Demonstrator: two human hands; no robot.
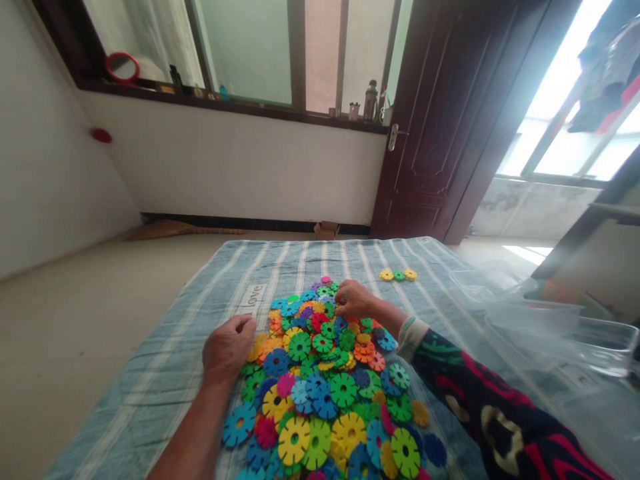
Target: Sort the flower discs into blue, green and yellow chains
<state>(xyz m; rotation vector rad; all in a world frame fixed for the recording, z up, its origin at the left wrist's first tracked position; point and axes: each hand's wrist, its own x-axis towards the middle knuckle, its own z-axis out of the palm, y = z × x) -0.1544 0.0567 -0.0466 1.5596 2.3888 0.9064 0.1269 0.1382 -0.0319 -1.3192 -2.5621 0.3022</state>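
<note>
A heap of several colourful plastic snowflake discs [320, 380] lies on a blue striped cloth [165, 373]. My left hand [227, 347] rests at the heap's left edge, fingers curled in a loose fist; what it holds, if anything, is hidden. My right hand [354, 300] reaches to the far side of the heap, fingers pinched among the discs there. A short row of three joined discs [398, 275], yellow, green and yellow, lies apart on the cloth beyond my right hand.
Clear plastic containers [555, 320] stand at the right of the cloth. A dark wooden door [440, 120] and a window sill with bottles [370, 100] are behind. Bare floor [65, 320] lies to the left.
</note>
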